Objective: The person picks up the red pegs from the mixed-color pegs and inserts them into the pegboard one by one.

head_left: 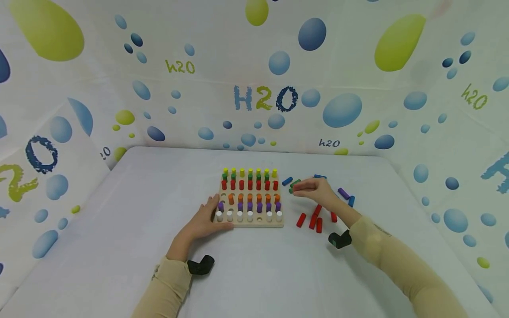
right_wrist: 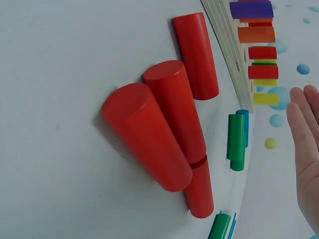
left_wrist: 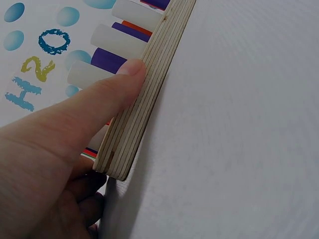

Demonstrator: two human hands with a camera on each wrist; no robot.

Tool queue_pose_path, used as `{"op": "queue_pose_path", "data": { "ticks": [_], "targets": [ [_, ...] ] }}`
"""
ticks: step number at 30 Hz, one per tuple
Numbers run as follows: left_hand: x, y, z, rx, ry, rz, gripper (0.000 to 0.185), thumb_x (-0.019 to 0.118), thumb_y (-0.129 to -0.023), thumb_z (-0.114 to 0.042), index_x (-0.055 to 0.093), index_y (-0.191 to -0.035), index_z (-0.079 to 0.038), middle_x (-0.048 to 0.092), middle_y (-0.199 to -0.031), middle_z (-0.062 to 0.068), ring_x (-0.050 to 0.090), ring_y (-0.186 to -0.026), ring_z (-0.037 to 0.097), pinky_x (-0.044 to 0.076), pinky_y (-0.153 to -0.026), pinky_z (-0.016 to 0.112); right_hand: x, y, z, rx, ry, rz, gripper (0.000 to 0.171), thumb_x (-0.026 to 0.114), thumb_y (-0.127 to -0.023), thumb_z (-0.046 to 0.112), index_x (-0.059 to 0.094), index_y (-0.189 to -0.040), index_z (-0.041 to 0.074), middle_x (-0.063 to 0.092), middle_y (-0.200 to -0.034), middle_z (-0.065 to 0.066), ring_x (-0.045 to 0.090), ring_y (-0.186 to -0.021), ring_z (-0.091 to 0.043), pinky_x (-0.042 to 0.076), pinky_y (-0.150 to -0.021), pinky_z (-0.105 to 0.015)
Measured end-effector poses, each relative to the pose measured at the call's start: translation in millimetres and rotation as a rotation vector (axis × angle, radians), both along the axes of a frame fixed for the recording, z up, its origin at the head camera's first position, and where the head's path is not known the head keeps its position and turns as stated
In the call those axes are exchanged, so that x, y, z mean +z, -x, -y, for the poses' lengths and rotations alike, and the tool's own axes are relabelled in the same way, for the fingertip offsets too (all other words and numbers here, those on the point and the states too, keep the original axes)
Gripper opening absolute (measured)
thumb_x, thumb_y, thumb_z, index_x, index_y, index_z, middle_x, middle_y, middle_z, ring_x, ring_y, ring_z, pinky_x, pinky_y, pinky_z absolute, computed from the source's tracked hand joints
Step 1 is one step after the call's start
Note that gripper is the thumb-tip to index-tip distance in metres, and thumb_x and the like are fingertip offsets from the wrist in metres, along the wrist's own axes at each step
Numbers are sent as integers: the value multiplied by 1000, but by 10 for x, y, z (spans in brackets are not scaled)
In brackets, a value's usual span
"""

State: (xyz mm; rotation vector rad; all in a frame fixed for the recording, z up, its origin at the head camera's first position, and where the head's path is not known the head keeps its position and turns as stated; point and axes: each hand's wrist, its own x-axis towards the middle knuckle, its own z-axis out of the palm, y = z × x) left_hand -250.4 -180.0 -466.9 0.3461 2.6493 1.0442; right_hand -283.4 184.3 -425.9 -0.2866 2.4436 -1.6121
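Our beige-sleeved arms [head_left: 397, 258] extend over the white desk [head_left: 119, 203]: our bare left hand [head_left: 200, 222] has its thumb [left_wrist: 112, 92] outstretched; our bare right hand [head_left: 318, 193] points straight fingers [right_wrist: 300, 127] toward the left edge.

The pegboard [left_wrist: 152, 89] is plywood, its layers visible along the edge. The red pegs [right_wrist: 147, 137] appear smooth, with a slight gloss; the desk [head_left: 99, 225] surface looks matt.

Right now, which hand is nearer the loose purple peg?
Right. The right hand is just left of the purple peg; the left hand is farther away, gripping the pegboard at its near-left corner.
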Motion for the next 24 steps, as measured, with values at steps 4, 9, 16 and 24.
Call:
{"op": "queue_pose_path", "data": {
  "ticks": [4, 9, 16, 24],
  "targets": [
    [-3, 1, 2, 0, -2, -3, 114, 71, -68, -58, 8, -147, -6, 7, -151, 18, 0, -138, 35, 4, -109, 52, 12, -74, -23, 16, -1, 9, 49, 72, -79, 28, 60, -115, -2, 66, -108, -10, 63, -99, -19, 48, -88, -31],
    [-10, 4, 4, -5, -11, -5, 114, 71, -68, -57, 8, -147, -5, 7, -151, 18, 0, -138, 34, 3, -109, 51, 30, -174, -27, 24, 1, 17, 42, 71, -80, 23, 62, -113, -2, 66, -106, -11, 63, -98, -19, 49, -86, -30],
    [-11, 5, 3, -12, -16, -12, 113, 72, -68, -56, 9, -147, -4, 8, -151, 17, 1, -138, 32, 2, -110, 49, 19, -287, -35, 58, 19, 20, 38, 70, -81, 20, 63, -111, -2, 66, -107, -12, 64, -97, -19, 50, -84, -29],
    [-14, 2, 5, -13, -8, -17, 113, 71, -68, -56, 9, -147, -3, 8, -151, 18, 2, -138, 34, 3, -110, 49, -41, -348, -82, 76, 17, 32, 36, 71, -80, 21, 65, -108, 0, 66, -106, -13, 65, -95, -20, 51, -81, -30]
  ]
}}
